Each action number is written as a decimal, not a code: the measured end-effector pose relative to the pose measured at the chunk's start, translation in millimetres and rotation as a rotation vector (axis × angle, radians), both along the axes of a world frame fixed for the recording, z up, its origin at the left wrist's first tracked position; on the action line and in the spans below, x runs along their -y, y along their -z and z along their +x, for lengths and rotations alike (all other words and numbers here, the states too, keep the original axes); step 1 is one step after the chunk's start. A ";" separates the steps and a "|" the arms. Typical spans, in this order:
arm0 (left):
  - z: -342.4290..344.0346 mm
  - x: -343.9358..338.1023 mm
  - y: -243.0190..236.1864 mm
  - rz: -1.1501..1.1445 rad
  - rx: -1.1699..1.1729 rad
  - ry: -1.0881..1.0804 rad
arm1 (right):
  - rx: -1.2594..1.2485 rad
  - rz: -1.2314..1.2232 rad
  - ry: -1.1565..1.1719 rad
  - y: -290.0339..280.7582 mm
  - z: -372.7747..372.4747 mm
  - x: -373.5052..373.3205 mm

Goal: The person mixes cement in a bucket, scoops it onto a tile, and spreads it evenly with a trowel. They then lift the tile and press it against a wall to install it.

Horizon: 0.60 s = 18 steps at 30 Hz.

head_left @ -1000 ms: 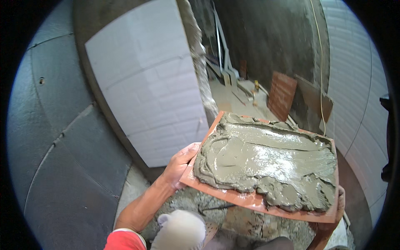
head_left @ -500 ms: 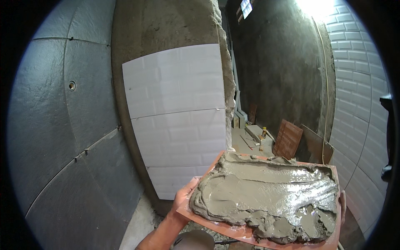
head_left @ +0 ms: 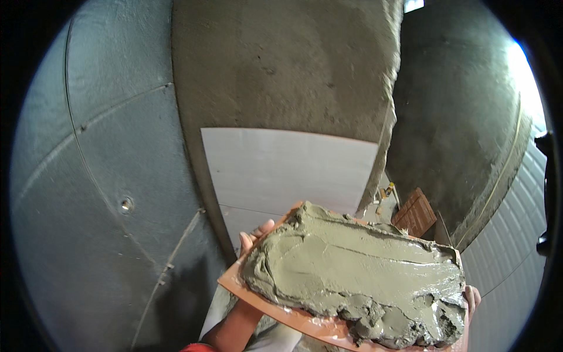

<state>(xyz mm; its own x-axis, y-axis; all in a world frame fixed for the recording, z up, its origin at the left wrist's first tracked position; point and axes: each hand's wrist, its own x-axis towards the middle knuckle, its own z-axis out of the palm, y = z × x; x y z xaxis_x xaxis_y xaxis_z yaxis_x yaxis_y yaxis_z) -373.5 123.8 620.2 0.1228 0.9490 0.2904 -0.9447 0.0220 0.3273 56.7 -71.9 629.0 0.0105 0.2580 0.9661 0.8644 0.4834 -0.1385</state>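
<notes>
A large tile point(head_left: 299, 322), orange-brown where its surface shows, is held up in front of me with its coated side facing me. Wet grey mortar point(head_left: 358, 264) covers most of it, thick and lumpy along the near edge and smeared smoother across the middle. My left hand point(head_left: 255, 234) grips the left edge, fingers curled over the border. On the right edge, my right hand point(head_left: 472, 298) shows only its fingertips; the tile hides the rest. Beyond stands a wall with white tiles point(head_left: 293, 170) on its lower part.
Bare rough cement point(head_left: 281, 64) lies above the white tiles, ending in a ragged edge on the right. Dark grey tiles point(head_left: 70, 246) with a small round pipe fitting point(head_left: 125, 205) cover the left wall. An orange-brown tile point(head_left: 415, 212) leans at the back right, near a small bottle point(head_left: 388, 188).
My view has tilted upward, so the white tiles sit lower and more bare cement shows above. The mortar-covered tile has shifted slightly left in the picture, still in both hands.
</notes>
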 end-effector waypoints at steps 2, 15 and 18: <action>-3.2 0.5 -41.5 -0.087 0.059 0.096 | 0.009 -0.031 -0.015 -33.2 -5.7 -6.9; -99.1 -35.9 -216.5 -0.044 -0.558 -0.669 | -0.336 -0.262 -0.058 -228.3 -112.0 -140.4; -120.7 -64.1 -258.5 -0.032 -0.553 -0.689 | -0.693 -0.288 -0.315 -255.4 -144.8 -187.8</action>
<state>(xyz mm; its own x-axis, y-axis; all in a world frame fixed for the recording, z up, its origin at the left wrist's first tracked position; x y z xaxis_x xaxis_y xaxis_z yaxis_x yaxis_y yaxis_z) -494.2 187.9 878.7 -0.3647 0.8703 0.3309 -0.4575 -0.4770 0.7504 -88.1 116.0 884.4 0.4674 0.5863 0.6616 0.3656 0.5531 -0.7486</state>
